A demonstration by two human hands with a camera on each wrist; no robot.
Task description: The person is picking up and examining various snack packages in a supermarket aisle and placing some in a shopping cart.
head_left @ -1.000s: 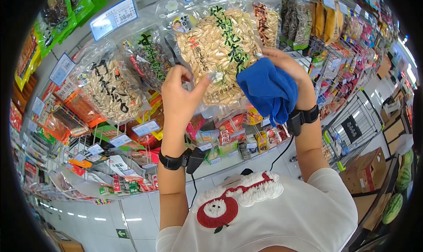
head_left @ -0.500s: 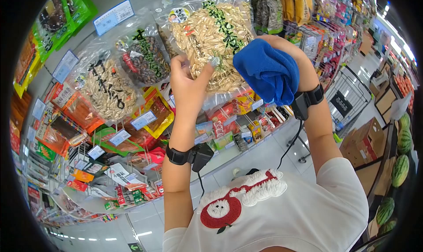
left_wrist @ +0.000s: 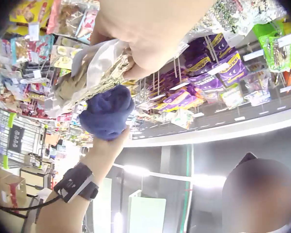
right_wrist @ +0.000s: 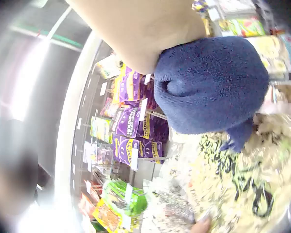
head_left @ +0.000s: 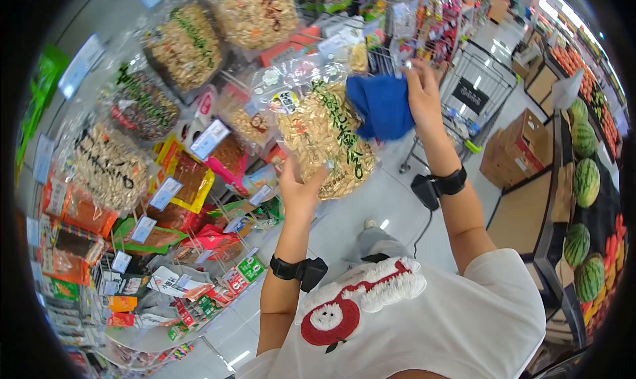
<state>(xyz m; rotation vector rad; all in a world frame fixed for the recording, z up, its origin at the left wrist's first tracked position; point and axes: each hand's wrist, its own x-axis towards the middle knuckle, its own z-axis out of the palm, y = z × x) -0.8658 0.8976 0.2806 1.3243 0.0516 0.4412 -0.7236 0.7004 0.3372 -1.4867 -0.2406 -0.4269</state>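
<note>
A large clear bag of pale seeds [head_left: 318, 130] with green and black lettering is held out in front of the shelves. My left hand [head_left: 301, 190] grips its lower left edge, the thumb across its front. My right hand [head_left: 425, 99] holds a bunched blue cloth [head_left: 381, 106] at the bag's right side. In the right wrist view the cloth [right_wrist: 213, 85] covers most of the fingers and overlaps the bag [right_wrist: 233, 179]. The left wrist view shows the bag edge-on [left_wrist: 94, 73], with the cloth [left_wrist: 106, 112] just below it.
Similar bags of seeds [head_left: 185, 44] hang on the rack at the left, above packets with price tags [head_left: 209, 139]. To the right stand a shopping cart [head_left: 470, 94], a cardboard box [head_left: 520, 150] and a stand with watermelons [head_left: 586, 183].
The seed bag has come away from the rack, down and to the right, in my left hand. The view has turned toward the aisle. The cloth has stayed in my right hand.
</note>
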